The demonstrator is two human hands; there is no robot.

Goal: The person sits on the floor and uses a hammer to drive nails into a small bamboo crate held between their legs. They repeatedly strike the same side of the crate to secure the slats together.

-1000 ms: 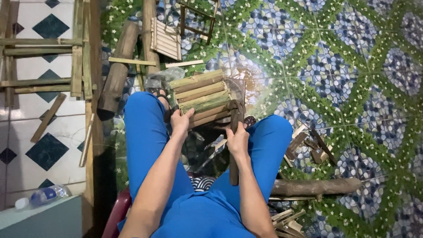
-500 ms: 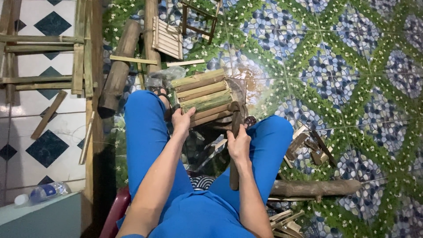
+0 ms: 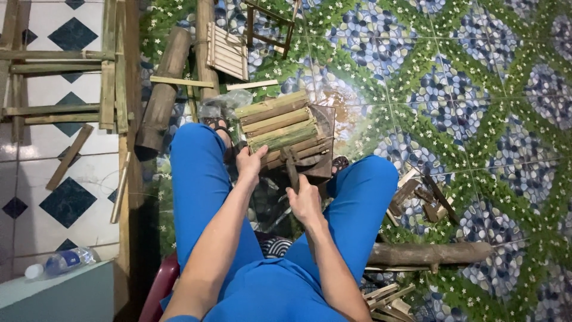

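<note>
While a plastic bottle [image 3: 62, 261] lies at far left on the pale tiles and a log [image 3: 162, 89] rests further in, we grip the slatted bamboo rack [image 3: 280, 128] between our knees: left hand [image 3: 250, 164] clasped on its near edge, right hand [image 3: 305, 201] clenched around a tool handle [image 3: 291, 170] against it. Wood scraps [image 3: 420, 197] lie right.

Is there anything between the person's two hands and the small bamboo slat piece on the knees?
Nothing visible. The left hand already rests on the near edge of the bamboo slat piece. The right hand holds a hammer whose head lies against it.
</note>
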